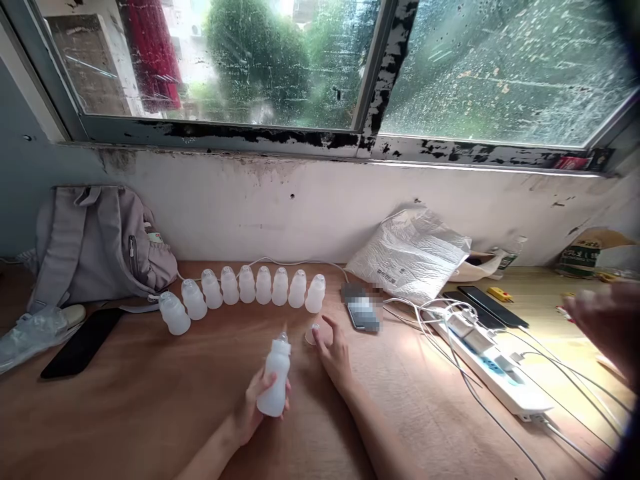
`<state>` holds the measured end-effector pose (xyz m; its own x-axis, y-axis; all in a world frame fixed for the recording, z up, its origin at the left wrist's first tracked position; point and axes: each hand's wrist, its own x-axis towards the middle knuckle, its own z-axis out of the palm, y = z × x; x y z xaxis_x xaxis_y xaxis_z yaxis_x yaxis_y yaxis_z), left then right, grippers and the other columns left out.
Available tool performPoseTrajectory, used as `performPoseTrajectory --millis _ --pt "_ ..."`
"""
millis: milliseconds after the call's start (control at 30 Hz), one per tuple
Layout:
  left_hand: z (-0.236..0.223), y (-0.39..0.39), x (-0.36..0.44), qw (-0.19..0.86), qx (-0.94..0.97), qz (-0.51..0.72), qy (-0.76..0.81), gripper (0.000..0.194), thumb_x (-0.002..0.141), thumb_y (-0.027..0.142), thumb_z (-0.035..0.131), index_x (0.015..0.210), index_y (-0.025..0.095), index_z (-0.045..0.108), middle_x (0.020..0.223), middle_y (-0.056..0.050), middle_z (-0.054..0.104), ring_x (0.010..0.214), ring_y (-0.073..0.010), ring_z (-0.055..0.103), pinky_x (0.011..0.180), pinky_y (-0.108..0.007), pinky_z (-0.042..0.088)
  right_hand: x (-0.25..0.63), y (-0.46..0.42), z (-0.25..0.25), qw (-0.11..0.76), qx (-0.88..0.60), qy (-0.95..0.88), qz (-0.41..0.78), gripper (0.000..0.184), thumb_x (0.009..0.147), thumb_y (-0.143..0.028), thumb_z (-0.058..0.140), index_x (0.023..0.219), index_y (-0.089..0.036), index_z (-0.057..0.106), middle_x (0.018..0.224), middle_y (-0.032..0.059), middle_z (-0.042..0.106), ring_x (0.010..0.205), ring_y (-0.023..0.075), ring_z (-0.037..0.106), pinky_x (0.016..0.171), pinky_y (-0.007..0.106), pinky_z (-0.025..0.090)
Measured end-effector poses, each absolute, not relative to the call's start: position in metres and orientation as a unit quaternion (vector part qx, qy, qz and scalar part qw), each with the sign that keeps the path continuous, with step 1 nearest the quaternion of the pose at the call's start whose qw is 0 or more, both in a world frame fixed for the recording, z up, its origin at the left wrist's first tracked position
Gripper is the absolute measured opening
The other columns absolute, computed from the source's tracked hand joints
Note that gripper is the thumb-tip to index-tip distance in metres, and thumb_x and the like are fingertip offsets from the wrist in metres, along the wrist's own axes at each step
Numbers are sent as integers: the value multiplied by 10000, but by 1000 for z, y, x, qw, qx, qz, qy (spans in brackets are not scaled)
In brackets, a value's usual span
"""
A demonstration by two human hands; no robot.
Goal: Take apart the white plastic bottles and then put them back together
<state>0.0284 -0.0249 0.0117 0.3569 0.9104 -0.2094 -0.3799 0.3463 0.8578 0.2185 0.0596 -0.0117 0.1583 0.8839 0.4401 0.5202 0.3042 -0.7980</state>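
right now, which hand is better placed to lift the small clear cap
Your right, I'd say: the right hand has its thumb and fingers at the clear cap, while the left hand is taken up holding the bottle.

Left hand (257,400) curled, right (334,353) half-open.

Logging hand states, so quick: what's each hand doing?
Left hand: closed around a white bottle.
Right hand: partly open, fingers at a small clear cap.
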Motion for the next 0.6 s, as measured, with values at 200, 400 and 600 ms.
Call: performPoseTrajectory --millis 200,400,600 --pt "14 -26 23 406 589 469 517 374 707 369 540 1025 178 493 852 -49 590 757 -190 559 685 -279 432 186 20 17 548 -410 -578 445 328 790 -396 476 1075 -236 455 1095 77 553 1010 207 514 862 367 394" --pt "2 -32 27 372 681 430 461 406 684 296 552 1073 191 504 917 -75 599 785 -216 557 684 -279 422 156 2 21 501 -329 -463 653 297 647 -394 653 825 -184 543 861 73 641 848 213 575 742 340 428" --pt "6 -27 32 505 609 441 424 279 635 282 635 858 120 592 651 -24 542 553 -124 449 496 -216 309 157 6 20 505 -334 -397 690 189 635 -290 667 642 -174 518 670 27 631 718 179 577 671 302 428"
